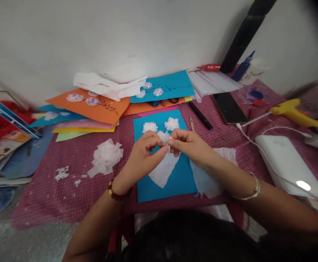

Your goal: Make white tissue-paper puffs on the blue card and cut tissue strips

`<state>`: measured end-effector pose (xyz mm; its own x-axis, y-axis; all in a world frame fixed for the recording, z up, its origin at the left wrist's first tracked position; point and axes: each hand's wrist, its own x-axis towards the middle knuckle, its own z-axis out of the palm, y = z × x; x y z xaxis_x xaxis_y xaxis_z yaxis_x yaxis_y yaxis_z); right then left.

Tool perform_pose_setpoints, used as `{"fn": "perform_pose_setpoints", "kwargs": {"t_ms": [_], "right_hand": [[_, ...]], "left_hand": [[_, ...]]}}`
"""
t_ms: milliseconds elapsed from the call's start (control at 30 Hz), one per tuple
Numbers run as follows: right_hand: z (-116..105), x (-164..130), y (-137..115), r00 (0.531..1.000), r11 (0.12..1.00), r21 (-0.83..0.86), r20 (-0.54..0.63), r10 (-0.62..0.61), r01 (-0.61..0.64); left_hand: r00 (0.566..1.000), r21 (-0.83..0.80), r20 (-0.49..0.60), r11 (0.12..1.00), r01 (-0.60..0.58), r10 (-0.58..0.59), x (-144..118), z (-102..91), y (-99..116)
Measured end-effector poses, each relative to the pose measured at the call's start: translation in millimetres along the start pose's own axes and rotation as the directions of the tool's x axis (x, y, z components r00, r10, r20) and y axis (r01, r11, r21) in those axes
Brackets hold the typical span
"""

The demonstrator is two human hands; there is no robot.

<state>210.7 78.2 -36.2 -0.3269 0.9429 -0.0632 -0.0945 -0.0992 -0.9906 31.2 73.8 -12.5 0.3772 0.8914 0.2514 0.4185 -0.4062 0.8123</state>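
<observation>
The worktop (66,196) was covered by a red checked cloth. On it, in front of the person, a blue card (175,182) bearing a white heart was laid. Over the card, the left hand (144,153) and right hand (190,143) were held together, fingers pinched on a small tissue piece (166,140). 2 white tufts (160,125) were seen just beyond.

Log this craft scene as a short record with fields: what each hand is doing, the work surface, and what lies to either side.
left hand: pinching a small white tissue piece
right hand: pinching the same piece
under hands: blue card sheet with white tissue tufts
surface: red checked cloth
left side: pile of white tissue squares
right side: yellow glue gun, black phone
</observation>
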Motion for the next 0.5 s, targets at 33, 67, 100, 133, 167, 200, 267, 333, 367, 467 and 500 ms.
{"fn": "perform_pose_setpoints", "kwargs": {"t_ms": [33,67,100,133,167,200,267,333,367,467,500], "right_hand": [[0.5,-0.7,-0.3,1.0,1.0,-0.002,0.008,-0.019,0.019],[1.0,-1.4,-0.3,0.999,0.999,-0.004,0.016,-0.037,0.037],[1.6,-2.0,0.0,0.998,0.999,0.0,0.026,-0.053,0.053],[2.0,-2.4,0.5,0.997,0.998,0.011,0.035,-0.067,0.066],[2.3,-2.7,1.0,0.996,0.997,0.029,0.043,-0.078,0.076],[2.5,-3.0,1.5,0.995,0.995,0.05,0.048,-0.086,0.083],[2.6,-3.4,1.3,0.993,0.992,0.077,0.058,-0.104,0.1],[2.6,-4.2,-0.8,0.99,0.991,0.056,0.073,-0.125,0.121],[2.7,-4.9,-2.5,0.988,0.991,0.031,0.078,-0.135,0.133],[3.9,-7.1,-7.8,0.987,0.989,-0.049,0.086,-0.136,0.14],[4.5,-7.7,-9.0,0.988,0.988,-0.073,0.083,-0.128,0.134]], "left_hand": [[0.998,-0.07,0.033,0.996,0.05,-0.048,0.6,-0.9,-0.3],[0.991,-0.149,0.081,0.982,0.114,-0.103,0.8,-1.3,-0.8],[0.978,-0.229,0.138,0.956,0.185,-0.156,0.8,-1.4,-1.2],[0.961,-0.3,0.192,0.92,0.25,-0.199,0.7,-1.3,-1.3],[0.945,-0.357,0.233,0.884,0.303,-0.23,0.4,-1.1,-1.1],[0.935,-0.397,0.254,0.855,0.334,-0.247,0.1,-1.1,-0.6],[0.932,-0.441,0.258,0.827,0.349,-0.255,-0.5,-1.5,1.3],[0.934,-0.448,0.254,0.825,0.344,-0.252,-0.9,-2.1,3.9],[0.934,-0.441,0.251,0.829,0.344,-0.254,-1.1,-2.2,5.2],[0.931,-0.409,0.236,0.841,0.355,-0.278,-1.5,-1.2,7.5],[0.93,-0.4,0.23,0.844,0.358,-0.286,-1.5,-0.5,7.5]]}}
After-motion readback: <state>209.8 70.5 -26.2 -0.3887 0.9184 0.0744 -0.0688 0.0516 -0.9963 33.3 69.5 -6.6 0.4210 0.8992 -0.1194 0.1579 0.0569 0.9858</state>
